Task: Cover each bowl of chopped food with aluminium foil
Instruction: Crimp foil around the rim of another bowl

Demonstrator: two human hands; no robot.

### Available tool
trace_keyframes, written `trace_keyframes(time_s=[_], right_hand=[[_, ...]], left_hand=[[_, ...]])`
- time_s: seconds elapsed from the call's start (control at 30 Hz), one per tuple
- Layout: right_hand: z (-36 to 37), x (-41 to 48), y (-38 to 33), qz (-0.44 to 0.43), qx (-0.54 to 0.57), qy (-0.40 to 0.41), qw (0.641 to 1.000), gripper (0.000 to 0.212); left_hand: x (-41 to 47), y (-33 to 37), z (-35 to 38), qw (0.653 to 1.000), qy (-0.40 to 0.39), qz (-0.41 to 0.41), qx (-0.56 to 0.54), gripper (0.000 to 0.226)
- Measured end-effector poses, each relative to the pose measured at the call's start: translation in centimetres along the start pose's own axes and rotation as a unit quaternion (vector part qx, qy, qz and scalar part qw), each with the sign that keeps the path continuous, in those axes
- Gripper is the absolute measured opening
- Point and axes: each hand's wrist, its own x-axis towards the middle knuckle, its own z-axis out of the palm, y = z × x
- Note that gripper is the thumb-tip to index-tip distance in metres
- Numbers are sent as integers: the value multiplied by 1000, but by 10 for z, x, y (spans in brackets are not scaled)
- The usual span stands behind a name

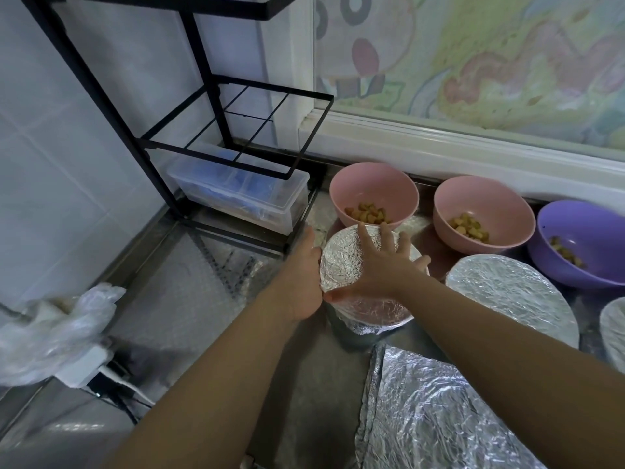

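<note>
Foil, crinkled, lies domed over the foil-topped bowl point(341, 265), which sits btwn and under both hands; its skirt is tucked down the wall on the near side. Step in hand, as I judge it: sealing the edge.

To do it well, hold the R hand point(382, 265) flat on top as an anchor so the sheet can't slide. Run the L hand point(301, 275) round the rim, pressing foil down & under the lip w/ no gaps. Go light so the top doesn't tear.

- **R hand:** palm down on the foil, fingers spread wide, thumb out toward the near-left rim.
- **L hand:** laid edge-on vs the bowl's left wall, fingers fairly straight, pressing; tips hard to see.

Just beyond the R fingertips is a pink bowl point(372, 187) w/ chopped food, uncovered. A 2nd pink bowl point(483, 211) & a purple bowl point(581, 231), further right, are also uncovered. Right of the R wrist is a covered bowl point(507, 289).
</note>
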Motion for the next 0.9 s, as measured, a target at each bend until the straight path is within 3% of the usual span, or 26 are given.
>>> trace_keyframes(time_s=[0.07, 0.2, 0.47, 0.63, 0.7, 0.8, 0.9], right_hand=[[1, 0, -1, 2, -3, 1, 1000, 156], [3, 0, -1, 10, 7, 3, 1000, 155], [-3, -17, 10, 52, 1, -21, 998, 154], [-7, -9, 15, 24, -12, -5, 1000, 160], [-5, -8, 9, 25, -6, -17, 1000, 158], [-5, -8, 6, 32, -8, -31, 999, 156], [-7, -9, 5, 36, -6, -40, 999, 155]], left_hand=[[1, 0, -1, 1000, -13, -4, -7, 76], [12, 1, -1, 999, -31, -9, 6, 72], [20, 12, 14, 1000, 19, 3, 22, 62], [9, -4, 8, 990, 80, 101, -63, 31], [6, -25, 0, 984, 121, 120, -43, 26], [2, -58, -9, 978, 184, 94, 1, 16], [-3, -81, -11, 979, 186, 84, 30, 27]])
